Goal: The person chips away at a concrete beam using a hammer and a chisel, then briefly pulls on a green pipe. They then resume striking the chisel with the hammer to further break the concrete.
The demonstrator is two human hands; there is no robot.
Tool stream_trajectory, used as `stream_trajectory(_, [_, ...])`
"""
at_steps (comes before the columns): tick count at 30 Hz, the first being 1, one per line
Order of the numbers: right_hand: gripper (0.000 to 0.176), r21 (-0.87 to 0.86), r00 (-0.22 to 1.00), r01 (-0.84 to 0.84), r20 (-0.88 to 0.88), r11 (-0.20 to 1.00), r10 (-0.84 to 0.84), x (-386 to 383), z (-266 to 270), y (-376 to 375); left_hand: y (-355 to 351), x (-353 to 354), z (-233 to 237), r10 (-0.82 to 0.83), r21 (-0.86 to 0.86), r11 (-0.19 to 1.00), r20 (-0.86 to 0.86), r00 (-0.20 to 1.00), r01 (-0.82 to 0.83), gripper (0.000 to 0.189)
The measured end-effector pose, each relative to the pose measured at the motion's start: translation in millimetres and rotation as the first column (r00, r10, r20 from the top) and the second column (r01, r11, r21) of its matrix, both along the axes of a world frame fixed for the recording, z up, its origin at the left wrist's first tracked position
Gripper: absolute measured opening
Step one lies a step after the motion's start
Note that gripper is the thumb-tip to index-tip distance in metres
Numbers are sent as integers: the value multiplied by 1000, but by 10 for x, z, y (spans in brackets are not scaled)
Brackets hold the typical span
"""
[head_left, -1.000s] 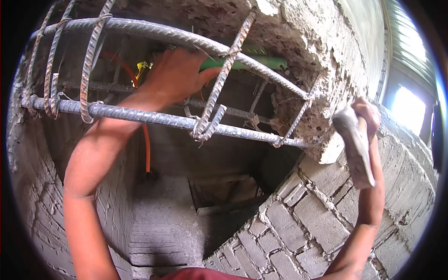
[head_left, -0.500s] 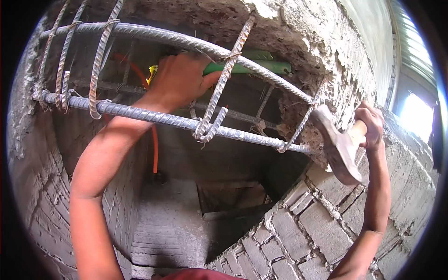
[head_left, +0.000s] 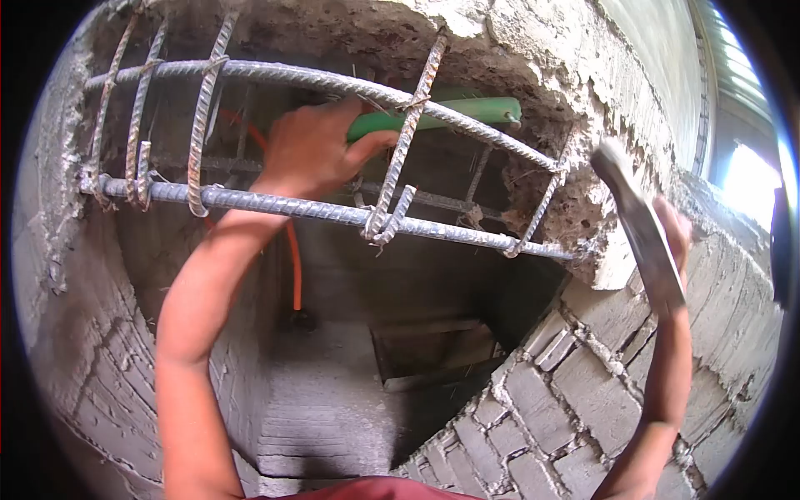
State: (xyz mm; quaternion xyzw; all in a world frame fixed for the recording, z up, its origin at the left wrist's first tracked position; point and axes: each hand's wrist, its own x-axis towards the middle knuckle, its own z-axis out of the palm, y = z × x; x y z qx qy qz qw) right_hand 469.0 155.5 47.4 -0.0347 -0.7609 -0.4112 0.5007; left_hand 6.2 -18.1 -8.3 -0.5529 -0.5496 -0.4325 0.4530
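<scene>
Left grip [head_left: 312,150]: your left hand is closed around one end of a smooth, round green rod [head_left: 454,115].
Green rod: it lies in the hollow, behind a rusty, ribbed steel tie [head_left: 394,171]. Its long axis runs rightward from your left grip, tipping slightly up, with the free end by the rough, broken concrete [head_left: 575,75].
Right grip [head_left: 673,233]: you seem to have it closed on a grey, steel-headed hammer [head_left: 640,229], though the handle is masked.
Hammer to rod: the head sits right of and lower than the rod's free end, apart from it, its length steep and crosswise to the rod. Your left hand is nearer the rod.
Surroundings: a thin orange tube [head_left: 296,267] hangs below your left wrist; a grey block wall [head_left: 533,400] slopes beneath your right forearm.
Hard to see: your left fingertips, your blurred right fingers, and whether the rod touches the concrete.
</scene>
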Motion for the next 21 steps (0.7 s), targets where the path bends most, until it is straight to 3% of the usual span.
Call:
stream_trajectory(1, [67, 20, 995, -78, -63, 997, 79, 85, -284, 76, -67, -14, -77, 8, -14, 1000, -15, 1000, -8, 47])
stream_trajectory(3, [54, -105, 979, -176, -121, 979, 163, 112, -977, 43, -164, -75, -254, 107, 144, 984, -1, 994, -105, 44])
stream_trajectory(5, [43, -280, 893, -401, -331, 872, 305, 156, -2030, 275, -180, -49, -425, 99, 181, 979, -3, 995, -97, 43])
stream_trajectory(6, [38, -272, 957, -265, -194, 925, 217, -53, -2186, -111, -193, -12, -477, 93, 205, 974, 43, 995, -100, 42])
stream_trajectory(7, [32, -437, 906, -413, -282, 799, 314, -129, -2705, -79, -213, 23, -515, 87, 227, 968, 87, 992, -105, 41])
stream_trajectory(8, [31, -357, 910, -383, -306, 852, 281, -320, -2989, -256, -245, 44, -546, 63, 81, 993, 231, 971, -84, 41])
stream_trajectory(9, [30, -422, 954, -216, -284, 880, 98, -469, -3311, -382, -261, 63, -589, 68, 79, 993, 216, 974, -87, 41])
stream_trajectory(11, [28, -664, 940, -317, -315, 677, 131, -689, -3993, -532, -227, 68, -752, -30, -65, 996, 353, 935, 56, 44])
stream_trajectory(13, [29, -715, 845, -528, -499, 459, 195, -963, -4345, -827, 15, -151, -1113, -409, -6, 911, 95, 908, 411, 44])
stream_trajectory(14, [37, -778, 868, -495, -457, 387, 193, -975, -4647, -855, -15, -85, -1238, -589, 36, 742, 511, 626, 669, 47])
stream_trajectory(15, [46, -834, 890, -455, -412, 313, 195, -999, -4925, -880, -36, 10, -1350, -573, 202, 533, 801, 175, 822, 49])
stream_trajectory(16, [55, -809, 808, -583, -570, 66, 153, -1073, -5039, -1029, -84, 125, -1388, -528, 297, 501, 849, 15, 812, 53])
stream_trajectory(17, [65, -713, 714, -678, -696, -177, 69, -1159, -5139, -1180, -39, 157, -1480, -522, 361, 463, 849, -80, 810, 57])
stream_trajectory(18, [73, -689, 700, -679, -712, -254, 59, -1216, -5062, -1299, 0, 188, -1593, -549, 426, 398, 820, -162, 812, 59])
stream_trajectory(19, [73, -685, 697, -682, -715, -256, 57, -1243, -5103, -1329, 37, 221, -1722, -570, 491, 331, 785, -243, 806, 60])
stream_trajectory(21, [73, -692, 731, -640, -682, -333, 11, -1260, -5318, -1383, 94, 311, -2072, -555, 574, 310, 757, -346, 758, 63])
